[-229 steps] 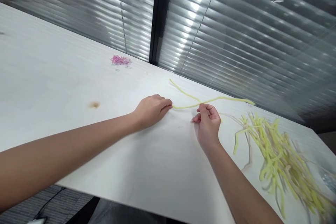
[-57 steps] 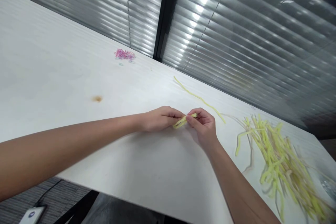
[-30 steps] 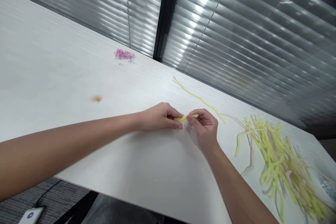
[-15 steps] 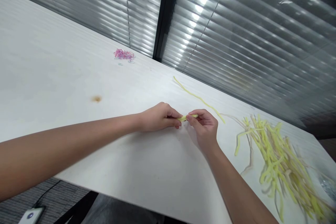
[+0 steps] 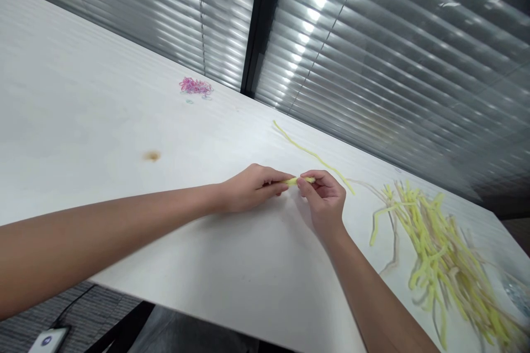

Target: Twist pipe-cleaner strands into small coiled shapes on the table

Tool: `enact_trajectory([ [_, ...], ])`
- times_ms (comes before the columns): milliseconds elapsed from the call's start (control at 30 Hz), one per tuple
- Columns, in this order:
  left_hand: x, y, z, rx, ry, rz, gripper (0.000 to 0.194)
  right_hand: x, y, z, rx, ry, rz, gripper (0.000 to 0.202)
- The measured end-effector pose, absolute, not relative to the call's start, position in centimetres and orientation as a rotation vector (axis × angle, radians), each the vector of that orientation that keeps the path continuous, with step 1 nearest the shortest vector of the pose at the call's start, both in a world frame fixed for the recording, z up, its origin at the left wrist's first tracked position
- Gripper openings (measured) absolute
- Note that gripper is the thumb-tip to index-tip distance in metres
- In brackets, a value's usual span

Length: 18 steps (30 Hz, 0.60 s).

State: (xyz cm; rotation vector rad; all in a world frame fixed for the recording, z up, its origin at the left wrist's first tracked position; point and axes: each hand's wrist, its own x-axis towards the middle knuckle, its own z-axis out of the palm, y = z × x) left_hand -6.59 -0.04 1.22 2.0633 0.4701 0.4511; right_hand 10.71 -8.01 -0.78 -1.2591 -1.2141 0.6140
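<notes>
A short yellow fuzzy piece, which looks like folded or twisted pipe cleaner [image 5: 292,181], spans the gap between my two hands just above the white table [image 5: 232,270]. My left hand [image 5: 256,186] pinches its left end between thumb and fingers. Thumb and forefinger of my right hand [image 5: 325,196] grip the right end, and a little fuzzy tip pokes out past them. Beyond the right hand lies one long yellow pipe cleaner [image 5: 312,153], slightly wavy and touching neither hand.
Yellow and beige pipe cleaners lie in a loose pile [image 5: 439,248] at the right. Small pink and purple loops form a heap [image 5: 195,86] near the back edge. A brown spot [image 5: 152,155] marks the table at left. Window blinds [image 5: 372,66] stand behind the table.
My left fingers have straightened and slid slightly right along the yellow piece. My right hand has shifted a touch to the right, still pinching it.
</notes>
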Motion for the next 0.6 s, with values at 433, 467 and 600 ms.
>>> enact_trajectory([
  [433,-6.6,-0.2,0.4,2.256,0.879,0.615,0.041,13.2,-7.0,-1.0,-2.024,-1.692,-0.384,0.048],
  [467,-6.6,-0.2,0.3,2.258,0.878,0.617,0.040,13.3,-6.8,-1.2,-2.141,-1.712,-0.315,0.054],
  [600,-6.5,-0.1,0.2,2.261,0.867,0.629,0.039,13.9,-6.5,-2.1,-2.311,-1.747,-0.065,0.067],
])
